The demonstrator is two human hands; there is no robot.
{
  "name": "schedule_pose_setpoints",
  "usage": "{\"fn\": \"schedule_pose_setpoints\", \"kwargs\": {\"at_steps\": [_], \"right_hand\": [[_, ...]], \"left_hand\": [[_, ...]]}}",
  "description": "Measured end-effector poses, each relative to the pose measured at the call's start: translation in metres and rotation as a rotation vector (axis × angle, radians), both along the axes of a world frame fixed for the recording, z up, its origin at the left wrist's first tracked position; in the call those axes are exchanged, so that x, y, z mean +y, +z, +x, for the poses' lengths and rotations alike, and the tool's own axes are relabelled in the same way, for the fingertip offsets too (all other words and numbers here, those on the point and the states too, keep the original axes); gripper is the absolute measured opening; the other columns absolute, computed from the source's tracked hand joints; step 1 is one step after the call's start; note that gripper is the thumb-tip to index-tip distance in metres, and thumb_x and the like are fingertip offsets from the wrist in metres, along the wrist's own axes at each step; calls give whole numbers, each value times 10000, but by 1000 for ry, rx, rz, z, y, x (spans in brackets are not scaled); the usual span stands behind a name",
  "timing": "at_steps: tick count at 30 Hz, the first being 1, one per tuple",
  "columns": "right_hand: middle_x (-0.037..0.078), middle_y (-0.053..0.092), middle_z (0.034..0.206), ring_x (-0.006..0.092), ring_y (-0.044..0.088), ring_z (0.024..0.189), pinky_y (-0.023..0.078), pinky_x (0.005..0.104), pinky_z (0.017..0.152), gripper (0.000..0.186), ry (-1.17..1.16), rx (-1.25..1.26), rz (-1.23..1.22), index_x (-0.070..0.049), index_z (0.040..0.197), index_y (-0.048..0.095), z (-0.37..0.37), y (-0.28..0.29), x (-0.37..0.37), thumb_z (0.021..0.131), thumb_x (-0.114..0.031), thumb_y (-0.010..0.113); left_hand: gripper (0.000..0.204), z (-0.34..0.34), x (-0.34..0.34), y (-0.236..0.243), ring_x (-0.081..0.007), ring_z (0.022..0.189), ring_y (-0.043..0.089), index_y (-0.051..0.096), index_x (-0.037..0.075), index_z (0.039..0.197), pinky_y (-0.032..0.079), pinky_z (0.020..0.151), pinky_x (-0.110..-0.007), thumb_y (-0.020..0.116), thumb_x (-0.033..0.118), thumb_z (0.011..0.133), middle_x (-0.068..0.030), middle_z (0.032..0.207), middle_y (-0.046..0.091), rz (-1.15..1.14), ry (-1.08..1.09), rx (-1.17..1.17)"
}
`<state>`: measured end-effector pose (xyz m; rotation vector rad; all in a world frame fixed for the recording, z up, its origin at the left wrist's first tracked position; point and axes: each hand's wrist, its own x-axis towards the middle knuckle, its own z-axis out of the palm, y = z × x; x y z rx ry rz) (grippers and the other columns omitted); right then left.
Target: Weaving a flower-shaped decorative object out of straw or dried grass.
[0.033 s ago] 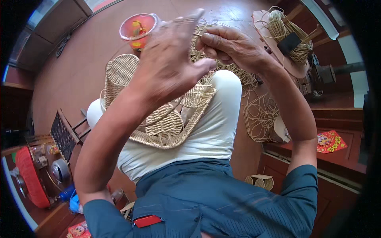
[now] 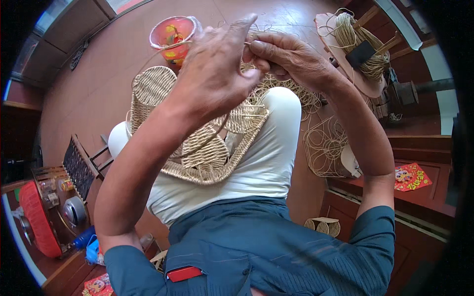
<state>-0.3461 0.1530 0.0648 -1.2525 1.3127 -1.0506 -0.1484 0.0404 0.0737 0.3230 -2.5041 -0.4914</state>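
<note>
The left hand (image 2: 212, 64) is raised over the work, its index finger pointing up and its thumb set apart; its other fingers are hidden behind it, so whether they grip anything cannot be told. The right hand (image 2: 291, 56) is just beside it, thumb and forefinger pinched together on what looks like a thin cord (image 2: 169, 47). A length of the cord shows on the far side of the left hand, curving down past the bucket (image 2: 157, 37).

The woven piece (image 2: 210, 177) rests on the lap, over the white trousers (image 2: 269, 163), partly covered by the left forearm. Much of it looks done: the near rim is thickly wrapped, and three rounded panels show close rows of weave. Open gaps remain between the panels, and a loose strand crosses one of them, so the piece seems well along but unfinished. How much is left under the forearm cannot be seen. Plenty of material lies about: a tangled pile (image 2: 306, 98) beyond the knee, and a thick skein (image 2: 348, 32) at the right.
</note>
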Motion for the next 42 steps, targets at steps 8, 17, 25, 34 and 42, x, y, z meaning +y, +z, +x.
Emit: {"fn": "schedule_pose_setpoints", "kwargs": {"at_steps": [8,17,25,34,42], "right_hand": [[-19,703,935,5,448,612,351,178,508,393,-160,-24,74,-31,1288,714,-15,-7,8,1183,-373,551],[86,774,1029,48,670,704,519,187,590,441,-129,-184,175,21,1320,673,-18,-16,14,1189,-375,527],[46,741,983,96,691,774,551,226,656,455,-216,-203,242,43,1321,670,-4,-18,17,1180,-371,547],[-81,549,873,50,460,743,419,242,647,472,-276,203,-51,-54,1156,728,-12,-34,27,1174,-483,532],[115,658,1402,283,614,1284,484,462,1102,741,-819,496,72,-34,1502,629,-223,-77,74,1131,-659,482]], "left_hand": [[304,7,-35,-16,-39,670,469,758,4,1070,404,622,-247,641,278,1132,65,752,528,927,-204,-195],[318,15,-58,-15,-48,662,448,730,61,1066,367,603,-250,584,328,1157,68,736,493,688,-167,-264],[304,15,-48,-15,-393,935,748,760,19,1094,555,872,-502,604,280,1088,-218,969,764,331,-57,-245],[373,35,-73,-12,-139,821,645,739,-12,1055,526,785,-335,592,318,1150,-47,900,721,404,-91,-288],[405,185,-201,39,0,610,280,619,194,949,218,530,-218,640,568,1102,147,733,375,580,234,-345]]}}
